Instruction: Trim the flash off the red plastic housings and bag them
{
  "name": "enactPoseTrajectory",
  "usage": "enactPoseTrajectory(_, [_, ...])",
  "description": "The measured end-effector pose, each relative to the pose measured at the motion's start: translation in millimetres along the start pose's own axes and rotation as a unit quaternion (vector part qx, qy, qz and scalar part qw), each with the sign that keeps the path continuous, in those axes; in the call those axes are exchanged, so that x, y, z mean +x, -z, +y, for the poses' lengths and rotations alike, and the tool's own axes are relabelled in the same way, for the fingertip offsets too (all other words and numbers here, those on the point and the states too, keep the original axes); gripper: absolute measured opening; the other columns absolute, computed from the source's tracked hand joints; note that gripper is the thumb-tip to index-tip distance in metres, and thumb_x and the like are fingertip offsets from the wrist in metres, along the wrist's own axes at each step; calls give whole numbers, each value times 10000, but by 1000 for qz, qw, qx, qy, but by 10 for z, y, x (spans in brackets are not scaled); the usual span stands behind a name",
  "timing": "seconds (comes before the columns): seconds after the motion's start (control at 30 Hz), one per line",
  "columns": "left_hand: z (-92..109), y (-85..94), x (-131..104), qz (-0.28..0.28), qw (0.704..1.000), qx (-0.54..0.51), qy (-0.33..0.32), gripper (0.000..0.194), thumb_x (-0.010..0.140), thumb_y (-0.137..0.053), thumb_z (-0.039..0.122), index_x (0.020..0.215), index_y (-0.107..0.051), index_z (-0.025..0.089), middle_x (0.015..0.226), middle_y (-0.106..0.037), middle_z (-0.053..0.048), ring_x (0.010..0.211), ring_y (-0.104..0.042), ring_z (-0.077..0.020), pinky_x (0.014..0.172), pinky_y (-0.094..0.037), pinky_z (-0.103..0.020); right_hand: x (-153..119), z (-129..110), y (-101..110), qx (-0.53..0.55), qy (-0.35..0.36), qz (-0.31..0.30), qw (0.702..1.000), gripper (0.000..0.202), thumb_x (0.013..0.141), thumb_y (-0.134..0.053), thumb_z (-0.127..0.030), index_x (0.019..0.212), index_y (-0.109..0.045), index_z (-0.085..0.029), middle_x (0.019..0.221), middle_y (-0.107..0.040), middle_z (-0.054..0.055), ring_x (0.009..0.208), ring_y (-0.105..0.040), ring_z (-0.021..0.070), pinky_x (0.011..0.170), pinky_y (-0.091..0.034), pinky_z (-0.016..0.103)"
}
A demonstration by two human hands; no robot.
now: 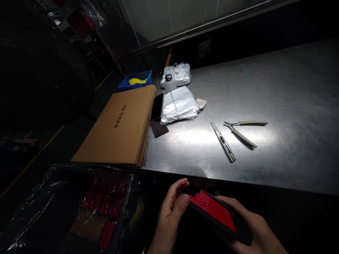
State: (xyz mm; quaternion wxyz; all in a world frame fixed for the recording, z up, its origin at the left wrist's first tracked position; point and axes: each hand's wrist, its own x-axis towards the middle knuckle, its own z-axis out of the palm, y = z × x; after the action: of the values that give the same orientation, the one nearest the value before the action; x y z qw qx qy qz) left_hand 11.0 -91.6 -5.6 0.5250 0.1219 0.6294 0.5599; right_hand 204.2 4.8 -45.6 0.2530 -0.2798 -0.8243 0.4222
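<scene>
A red plastic part with black edges [214, 210] is held between both hands, below the front edge of the metal table. My left hand [173, 208] pinches its left end between thumb and fingers. Around its right end, my right hand [247, 222] is wrapped, with some fingers hidden behind or under the part. Two small holes show on the red face near the left end. On the table above the hands lie a cutter knife [222, 141] and pliers [243, 131] with spread beige handles.
Stacked cardboard [119, 127] covers the table's left end. Beside it are clear plastic bags [180, 104], a bottle [170, 84], a dark phone [157, 107] and a blue bin [135, 80]. A plastic-lined crate [129, 190] at lower left holds several red parts.
</scene>
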Motion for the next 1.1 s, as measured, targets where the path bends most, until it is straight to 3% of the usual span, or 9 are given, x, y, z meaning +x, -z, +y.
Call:
enactPoseTrajectory(0.13, [-191,-55,-39,2,986,-166,26,1039,636,-883,562,1508,-370,322,1521,-504,-105,1405,-448,-348,1147,-348,-445,27,-126,-197,-38,30,34,998,622,863,-617,-152,1435,-405,-275,1280,-707,61,1069,-729,202,885,-599,231])
enactPoseTrajectory(0.23, [-118,-35,-65,-1,980,-189,67,1056,721,-845,473,1561,-223,323,1386,-625,-113,1300,-564,-350,1099,-402,-462,207,-199,-172,1,93,-29,995,687,878,-657,-245,1498,-361,-249,1359,-657,94,1157,-687,233,936,-584,271])
enactPoseTrajectory(0.3, [-20,25,-77,17,989,-140,49,1007,745,-830,415,1555,-240,313,1365,-638,-109,1295,-565,-344,1093,-402,-451,454,-168,4,14,97,-93,991,634,883,-688,-446,1443,-476,-238,1311,-688,95,1131,-698,250,916,-597,296])
enactPoseTrajectory(0.4, [38,130,-122,3,998,-51,37,1034,689,-867,375,1540,-289,282,1424,-579,-133,1299,-550,-356,1087,-401,-456,983,32,336,-147,-31,20,988,433,1013,-424,-532,1251,-657,-255,1123,-758,75,942,-739,237,755,-621,337])
enactPoseTrajectory(0.47, [-13,177,-177,-35,997,-23,71,1067,667,-874,378,1545,-277,269,1428,-561,-149,1252,-583,-365,1060,-425,-483,1350,218,452,-216,-88,87,969,482,991,-468,-493,1295,-623,-152,1167,-698,181,991,-676,346,776,-569,481])
enactPoseTrajectory(0.63, [-217,234,-350,-92,985,-22,144,1068,661,-874,356,1540,-274,267,1453,-522,-154,1241,-592,-352,1049,-448,-497,1826,524,321,-286,-148,90,942,328,953,-496,-297,1200,-664,-162,1082,-634,189,1049,-565,400,765,-472,490])
enactPoseTrajectory(0.93, [-217,290,-459,-92,978,-17,185,1074,667,-875,426,1536,-270,248,1463,-501,-151,1240,-592,-340,1042,-470,-453,1540,373,467,-196,-154,3,969,232,968,-449,-346,1021,-634,-217,1031,-672,144,1003,-601,347,825,-473,468])
enactPoseTrajectory(1.03, [-243,291,-441,-98,976,-21,194,1071,672,-883,420,1531,-263,263,1485,-469,-160,1244,-594,-356,1030,-483,-474,1082,161,510,-43,-145,-107,983,301,1002,-424,-463,1131,-611,-265,890,-708,40,738,-664,210,672,-537,333])
enactPoseTrajectory(1.1, [-269,293,-421,-102,975,-24,193,1076,670,-891,409,1525,-258,251,1495,-453,-179,1233,-604,-361,1031,-477,-478,695,24,470,150,-160,-198,955,379,1003,-478,-465,1329,-562,-292,883,-706,13,665,-657,158,664,-541,295])
